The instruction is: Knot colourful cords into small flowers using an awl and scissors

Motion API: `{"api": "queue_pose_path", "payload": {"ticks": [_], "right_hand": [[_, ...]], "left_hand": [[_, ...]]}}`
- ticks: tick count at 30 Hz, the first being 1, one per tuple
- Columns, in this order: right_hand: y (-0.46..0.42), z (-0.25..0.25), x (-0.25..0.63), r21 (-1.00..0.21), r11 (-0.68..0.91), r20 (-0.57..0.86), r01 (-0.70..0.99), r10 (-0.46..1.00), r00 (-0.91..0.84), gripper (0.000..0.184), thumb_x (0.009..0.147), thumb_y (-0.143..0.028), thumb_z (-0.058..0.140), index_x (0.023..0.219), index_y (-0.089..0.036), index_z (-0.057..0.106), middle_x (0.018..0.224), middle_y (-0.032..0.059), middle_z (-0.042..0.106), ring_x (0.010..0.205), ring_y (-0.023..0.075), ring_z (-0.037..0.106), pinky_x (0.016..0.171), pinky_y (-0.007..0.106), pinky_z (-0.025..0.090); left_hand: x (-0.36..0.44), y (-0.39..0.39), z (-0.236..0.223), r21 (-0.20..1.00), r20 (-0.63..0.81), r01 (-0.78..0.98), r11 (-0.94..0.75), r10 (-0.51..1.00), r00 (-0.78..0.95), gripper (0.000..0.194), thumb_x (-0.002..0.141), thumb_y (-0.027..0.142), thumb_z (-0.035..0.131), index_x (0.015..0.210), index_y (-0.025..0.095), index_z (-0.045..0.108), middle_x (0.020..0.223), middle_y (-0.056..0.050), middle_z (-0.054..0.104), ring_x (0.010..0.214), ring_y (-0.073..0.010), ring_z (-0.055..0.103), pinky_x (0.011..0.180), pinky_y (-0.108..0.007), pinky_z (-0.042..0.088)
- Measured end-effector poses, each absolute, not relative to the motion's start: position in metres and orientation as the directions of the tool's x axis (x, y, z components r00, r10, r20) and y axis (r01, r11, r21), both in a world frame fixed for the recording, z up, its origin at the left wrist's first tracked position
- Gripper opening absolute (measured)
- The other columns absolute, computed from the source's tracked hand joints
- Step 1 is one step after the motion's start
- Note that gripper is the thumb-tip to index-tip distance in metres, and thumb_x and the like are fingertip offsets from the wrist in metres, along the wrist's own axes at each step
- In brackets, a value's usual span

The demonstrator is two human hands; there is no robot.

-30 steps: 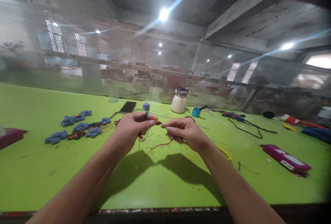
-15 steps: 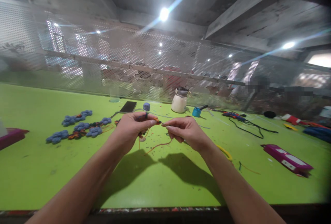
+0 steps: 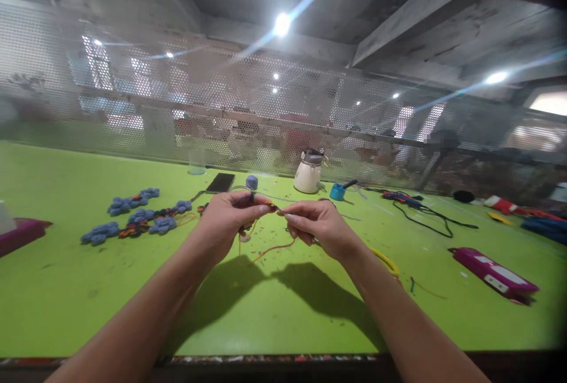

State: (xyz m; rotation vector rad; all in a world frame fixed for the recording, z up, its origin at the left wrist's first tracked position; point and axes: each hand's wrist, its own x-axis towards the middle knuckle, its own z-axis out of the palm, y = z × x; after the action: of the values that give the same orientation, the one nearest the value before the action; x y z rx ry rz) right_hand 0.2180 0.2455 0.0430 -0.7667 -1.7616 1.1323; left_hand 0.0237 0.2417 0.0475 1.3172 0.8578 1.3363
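Note:
My left hand (image 3: 225, 215) is closed, pinching a small orange and black crochet piece (image 3: 270, 206) between thumb and index finger. A dark strand loops over its index finger. My right hand (image 3: 316, 223) is closed on a thin crochet hook (image 3: 280, 211), whose tip meets the piece; most of the shaft is hidden by the fingers. Orange yarn (image 3: 272, 249) hangs below the hands over the table. To the left lie several crocheted blue flowers (image 3: 101, 232) joined with orange and black bits (image 3: 134, 228).
Behind my hands are a phone (image 3: 221, 183), a small purple yarn ball (image 3: 251, 182), a white jug (image 3: 309, 172) and a blue pot (image 3: 337, 192). At right lie yellow-handled scissors (image 3: 385, 261), a corded tool (image 3: 401, 197) and a magenta power strip (image 3: 494, 274). A perforated screen (image 3: 248, 111) borders the green table.
Both hands stay in nearly the same place. The hook tip and the orange and black piece have shifted very slightly; the view has moved a little.

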Motion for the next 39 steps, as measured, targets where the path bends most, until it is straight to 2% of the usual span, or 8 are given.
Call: {"api": "queue_pose_path", "payload": {"ticks": [8,13,18,23,28,32,39], "right_hand": [[0.247,0.04,0.217,-0.922,0.386,0.339,0.029,0.842,-0.42,0.021,0.077,-0.029,0.067,0.091,-0.014,0.07,0.053,-0.0015,0.058,0.037,0.0033,0.039,0.036,0.019,0.025],[0.247,0.039,0.214,-0.922,0.387,0.357,-0.007,0.844,-0.401,0.022,0.076,-0.029,0.067,0.091,-0.014,0.071,0.053,-0.0017,0.058,0.036,0.0034,0.039,0.035,0.019,0.025],[0.245,0.037,0.209,-0.925,0.378,0.359,-0.019,0.861,-0.361,0.026,0.074,-0.031,0.067,0.093,-0.013,0.07,0.053,-0.0018,0.058,0.036,0.0038,0.04,0.036,0.019,0.027],[0.242,0.037,0.203,-0.927,0.374,0.361,-0.029,0.866,-0.346,0.041,0.076,-0.03,0.065,0.115,-0.016,0.064,0.054,-0.0033,0.057,0.037,0.0042,0.038,0.036,0.019,0.026],[0.239,0.038,0.198,-0.937,0.346,0.341,-0.043,0.886,-0.313,0.041,0.073,-0.03,0.067,0.112,-0.015,0.066,0.051,-0.0047,0.053,0.037,0.0036,0.035,0.036,0.02,0.025],[0.239,0.037,0.196,-0.953,0.28,0.303,-0.118,0.913,-0.275,0.041,0.07,-0.031,0.07,0.108,-0.015,0.068,0.052,-0.004,0.054,0.037,0.0037,0.037,0.037,0.019,0.023],[0.236,0.034,0.189,-0.945,0.047,0.134,-0.324,0.958,-0.252,0.043,0.063,-0.026,0.076,0.103,-0.015,0.067,0.051,-0.0035,0.055,0.037,0.0036,0.038,0.038,0.018,0.019]], "left_hand": [[0.024,0.238,0.047,0.963,0.251,-0.121,-0.239,0.963,0.1,0.023,0.058,0.027,0.078,0.075,0.013,0.07,0.054,0.001,0.053,0.048,-0.0064,0.037,0.042,-0.02,0.025],[0.028,0.235,0.049,0.968,0.244,-0.08,-0.237,0.966,0.09,0.027,0.056,0.027,0.079,0.076,0.012,0.07,0.058,-0.001,0.059,0.046,-0.0057,0.037,0.04,-0.019,0.026],[0.03,0.234,0.052,0.97,0.237,-0.068,-0.232,0.967,0.089,0.045,0.054,0.031,0.081,0.095,0.015,0.07,0.064,0.0,0.06,0.047,-0.0069,0.041,0.036,-0.018,0.024],[0.03,0.234,0.052,0.968,0.252,-0.043,-0.249,0.962,0.103,0.046,0.055,0.033,0.081,0.097,0.015,0.07,0.063,0.001,0.056,0.047,-0.0058,0.039,0.036,-0.017,0.025],[0.029,0.238,0.048,0.97,0.237,-0.094,-0.225,0.959,0.152,0.059,0.056,0.03,0.08,0.112,0.019,0.065,0.064,0.003,0.056,0.046,-0.0064,0.042,0.037,-0.019,0.026],[0.028,0.239,0.047,0.965,0.247,-0.131,-0.227,0.955,0.165,0.062,0.056,0.027,0.08,0.116,0.022,0.063,0.065,0.002,0.058,0.049,-0.0074,0.044,0.038,-0.019,0.027],[0.031,0.236,0.047,0.96,0.241,-0.167,-0.227,0.968,0.073,0.057,0.053,0.024,0.08,0.108,0.019,0.067,0.062,0.003,0.056,0.046,-0.0066,0.041,0.037,-0.019,0.026]]}}
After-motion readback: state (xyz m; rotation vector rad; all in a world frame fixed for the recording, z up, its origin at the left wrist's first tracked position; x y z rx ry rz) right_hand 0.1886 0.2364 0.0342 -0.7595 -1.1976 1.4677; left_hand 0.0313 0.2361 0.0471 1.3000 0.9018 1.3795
